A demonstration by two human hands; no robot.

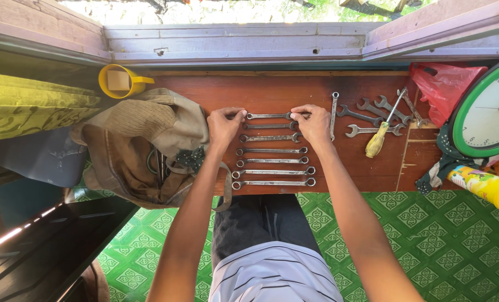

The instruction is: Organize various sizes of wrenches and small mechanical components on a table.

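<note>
Left hand (224,124) is pinching the left end of the top wrench (269,116), fingers curled down onto it; right hand (312,122) is gripping the same wrench at its right end, knuckles up. So both hands are clamping one tool, holding it flat on the wooden tabletop (216,92), level w/ the far edge.

The top wrench is a slim grey-metal combination spanner, dull shine, lying horizontal; its ends are mostly hiding under the fingers. It is sitting at the head of a neat row of wrenches (272,159) — six more below it, all parallel, stacked like ladder rungs toward the near edge, each slightly apart from the next, getting a bit longer toward the bottom.

Just right of the right hand, one vertical wrench (334,114) is lying upright on the wood. Further right, a loose pile of spanners (375,114) is crossing over itself, w/ a yellow-handled screwdriver (379,137) resting diagonally across them.

Left of the left hand, a tan cloth bag (143,148) is slumping over the tabletop edge, touching the wrist area. Behind it, a yellow mug (118,83). Far right: red plastic bag (442,84), green-rimmed clock (487,112), yellow bottle (484,185). Below, green patterned floor (445,246)
</note>
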